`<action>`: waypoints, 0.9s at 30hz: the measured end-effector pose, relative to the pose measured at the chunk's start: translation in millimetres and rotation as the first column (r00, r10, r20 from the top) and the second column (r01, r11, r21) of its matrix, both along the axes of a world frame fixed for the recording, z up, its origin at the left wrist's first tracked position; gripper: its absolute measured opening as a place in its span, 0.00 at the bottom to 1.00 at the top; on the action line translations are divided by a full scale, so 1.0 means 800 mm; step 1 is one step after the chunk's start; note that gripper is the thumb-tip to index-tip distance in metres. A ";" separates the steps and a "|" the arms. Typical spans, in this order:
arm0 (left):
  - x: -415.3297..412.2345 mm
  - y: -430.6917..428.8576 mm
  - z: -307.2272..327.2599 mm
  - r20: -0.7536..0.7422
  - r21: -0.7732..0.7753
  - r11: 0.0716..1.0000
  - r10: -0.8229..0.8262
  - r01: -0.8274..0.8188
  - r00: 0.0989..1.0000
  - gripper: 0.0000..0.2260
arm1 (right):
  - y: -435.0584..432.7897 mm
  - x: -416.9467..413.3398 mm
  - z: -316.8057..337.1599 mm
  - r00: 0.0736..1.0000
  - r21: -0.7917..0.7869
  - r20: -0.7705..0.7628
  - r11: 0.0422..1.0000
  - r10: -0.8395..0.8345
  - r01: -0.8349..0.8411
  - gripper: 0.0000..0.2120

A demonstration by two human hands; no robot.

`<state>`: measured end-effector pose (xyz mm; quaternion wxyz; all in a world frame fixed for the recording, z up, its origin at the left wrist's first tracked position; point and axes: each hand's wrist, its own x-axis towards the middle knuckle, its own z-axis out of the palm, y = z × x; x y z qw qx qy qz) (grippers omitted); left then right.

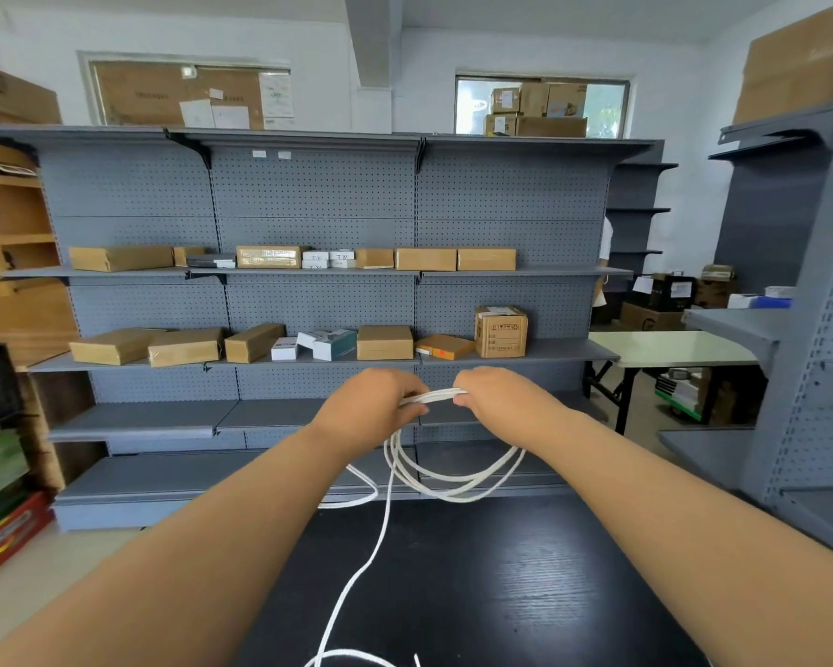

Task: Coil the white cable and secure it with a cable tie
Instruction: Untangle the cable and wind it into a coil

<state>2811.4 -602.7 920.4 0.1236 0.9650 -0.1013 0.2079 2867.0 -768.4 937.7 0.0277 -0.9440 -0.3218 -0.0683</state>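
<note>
The white cable (453, 483) hangs in several loops in the air above the far edge of a black table (501, 594). My left hand (371, 406) grips the top of the loops on the left. My right hand (496, 402) grips the same bundle just to the right, with a short stretch of cable bridging the two fists. A loose tail of cable runs from the left hand down over the table to the bottom edge of the view. No cable tie is in view.
Behind the table stands grey pegboard shelving (318, 310) with cardboard boxes (385, 342) on two shelves. A pale folding table (669, 349) stands at the right, more grey shelving (799, 329) at the far right, wooden shelves and coloured boxes at the left.
</note>
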 end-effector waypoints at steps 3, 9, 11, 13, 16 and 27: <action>-0.009 0.006 -0.002 -0.060 -0.173 0.985 -0.032 0.021 0.998 0.12 | 0.002 0.002 0.012 0.997 -0.010 -0.061 0.999 -0.039 0.039 0.12; -0.014 0.031 -0.011 -0.132 -0.294 0.956 -0.025 -0.015 0.991 0.09 | -0.016 -0.003 0.035 0.992 -0.036 -0.064 0.994 -0.104 0.102 0.04; -0.013 0.035 -0.011 -0.117 -0.350 0.936 -0.021 -0.021 0.993 0.07 | -0.019 -0.006 0.041 0.989 -0.060 -0.091 0.992 -0.113 0.108 0.05; -0.016 0.035 -0.010 -0.090 -0.381 0.924 -0.011 -0.024 0.996 0.09 | -0.022 -0.008 0.042 0.994 -0.037 -0.074 0.996 -0.085 0.082 0.06; -0.020 0.032 -0.006 0.008 -0.263 0.964 0.048 -0.045 0.999 0.11 | -0.026 -0.014 0.042 0.989 -0.068 -0.096 0.992 -0.114 0.108 0.03; -0.026 0.026 -0.014 0.252 0.105 0.990 -0.120 0.097 0.960 0.16 | -0.034 -0.029 0.041 0.997 0.036 -0.053 0.997 -0.062 0.064 0.05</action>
